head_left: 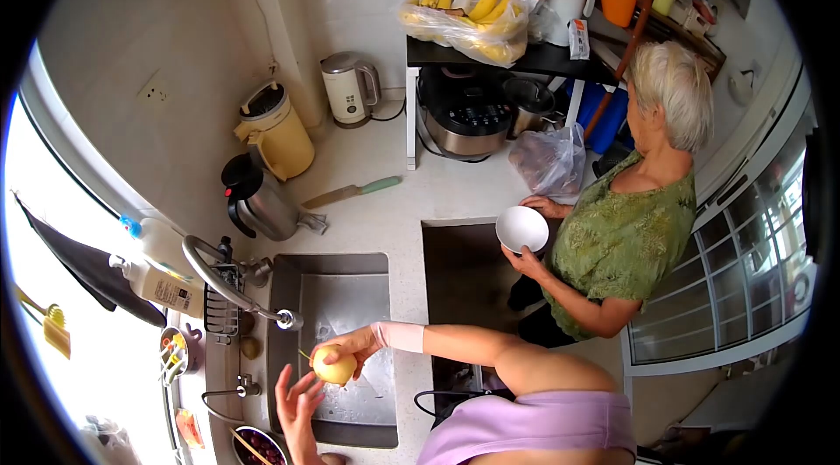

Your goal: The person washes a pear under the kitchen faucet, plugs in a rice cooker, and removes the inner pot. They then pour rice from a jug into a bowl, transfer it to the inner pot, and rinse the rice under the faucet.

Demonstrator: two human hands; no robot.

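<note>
My right hand [352,347] is closed around a round pale yellow fruit [335,367] with a thin stem, holding it over the metal sink [350,292]; I cannot tell whether it is an apple or a pear. Below it in the head view, my left hand [299,408] has its fingers spread and holds nothing, close to the fruit but apart from it. A curved faucet [210,268] reaches over the sink's edge, its spout end just above the fruit.
Another person [612,229] stands across the counter holding a white bowl [522,230]. A green-handled knife [354,192] lies on the counter near a steel jug [262,202]. Dark round fruit fills a bowl [241,456] beside the sink. A soap bottle [162,286] stands by the window.
</note>
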